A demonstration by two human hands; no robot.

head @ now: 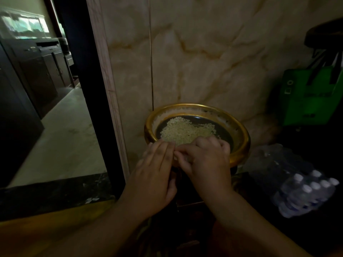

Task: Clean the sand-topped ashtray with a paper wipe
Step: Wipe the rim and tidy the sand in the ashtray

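A round ashtray with a gold rim (241, 138) stands against a marble wall. A pale heap of coarse sand (183, 131) lies in its dark dish. My left hand (156, 175) rests flat on the near rim, fingers straight and close together. Beside it, my right hand (206, 160) is curled over the near rim, its fingertips pinched on something small and pale that I cannot make out. The two hands touch at the fingertips. No paper wipe is plainly visible.
The marble wall (204, 62) rises right behind the ashtray. A shrink-wrapped pack of water bottles (304, 191) lies on the floor at the right, with a green bag (311, 97) above it. A dark door frame (89, 89) stands at the left.
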